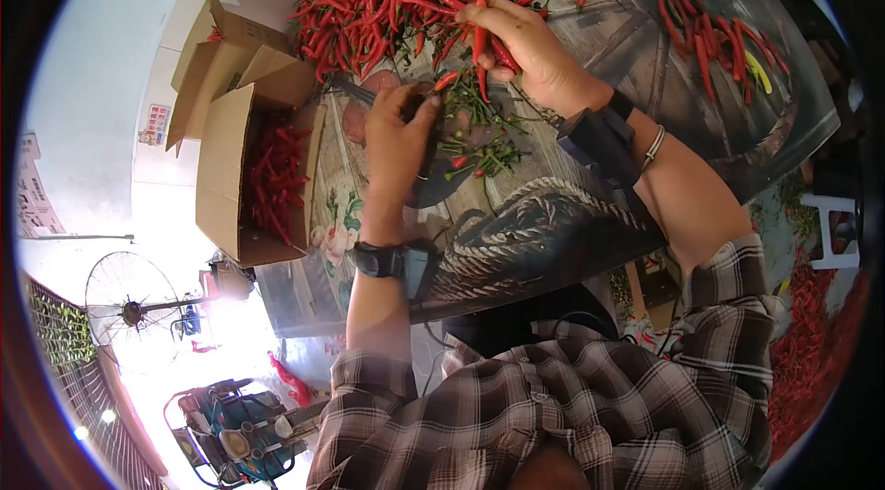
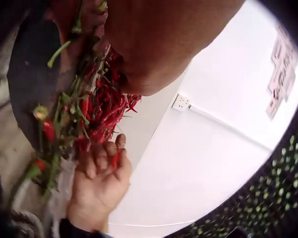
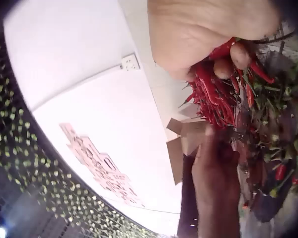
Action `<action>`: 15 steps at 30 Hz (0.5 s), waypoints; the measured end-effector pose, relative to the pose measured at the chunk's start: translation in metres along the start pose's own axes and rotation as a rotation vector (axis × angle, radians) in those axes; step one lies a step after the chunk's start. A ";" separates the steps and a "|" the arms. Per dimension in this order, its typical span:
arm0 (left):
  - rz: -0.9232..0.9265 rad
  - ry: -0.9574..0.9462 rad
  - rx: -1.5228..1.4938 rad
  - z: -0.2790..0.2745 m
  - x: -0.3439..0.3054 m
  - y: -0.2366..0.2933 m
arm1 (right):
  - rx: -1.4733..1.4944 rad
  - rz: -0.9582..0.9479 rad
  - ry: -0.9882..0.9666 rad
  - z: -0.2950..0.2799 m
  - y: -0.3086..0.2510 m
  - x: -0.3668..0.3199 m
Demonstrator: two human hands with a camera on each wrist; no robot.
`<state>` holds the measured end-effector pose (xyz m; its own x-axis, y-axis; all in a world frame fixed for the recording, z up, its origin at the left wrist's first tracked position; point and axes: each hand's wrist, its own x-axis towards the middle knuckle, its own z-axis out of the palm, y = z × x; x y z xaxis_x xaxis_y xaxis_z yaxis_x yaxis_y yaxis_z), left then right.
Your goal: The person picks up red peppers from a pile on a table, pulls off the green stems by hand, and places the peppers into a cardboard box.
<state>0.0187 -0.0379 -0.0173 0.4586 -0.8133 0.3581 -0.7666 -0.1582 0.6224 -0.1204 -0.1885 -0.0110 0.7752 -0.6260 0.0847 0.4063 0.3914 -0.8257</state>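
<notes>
Beside the big heap of red chilies [image 1: 369, 6], my right hand [image 1: 535, 52] grips a few red chilies [image 1: 479, 46], its fingers curled round them. In the left wrist view, a bit of red chili [image 2: 115, 159] shows between that hand's fingers. My left hand [image 1: 396, 135] is just left of it, fingers bent and thumb drawn towards them. A short red chili [image 1: 446, 80] shows right by its fingertips; I cannot tell whether they pinch it. Below the hands lie green chili stems [image 1: 489, 158] with a few red bits among them.
An opened cardboard box [image 1: 221, 181] with red chilies [image 1: 277, 177] stands on the left of the table. A smaller group of chilies [image 1: 710, 38], one of them yellow, lies at the right. A fan [image 1: 134, 312] and a white stool [image 1: 832, 232] stand off the table.
</notes>
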 end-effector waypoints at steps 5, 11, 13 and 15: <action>0.077 0.030 0.219 0.008 0.005 0.004 | 0.167 0.046 -0.011 -0.001 0.001 0.001; 0.054 0.032 0.278 0.007 0.005 0.003 | 0.099 0.133 -0.012 -0.003 0.004 0.002; 0.033 0.025 0.274 0.005 0.005 0.002 | 0.074 0.123 -0.029 -0.005 0.005 0.003; -0.024 0.093 0.265 0.002 0.005 0.000 | 0.057 0.122 -0.032 -0.006 0.006 0.003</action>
<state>0.0201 -0.0434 -0.0172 0.5082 -0.7546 0.4150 -0.8400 -0.3281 0.4321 -0.1183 -0.1921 -0.0184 0.8351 -0.5501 0.0045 0.3344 0.5011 -0.7981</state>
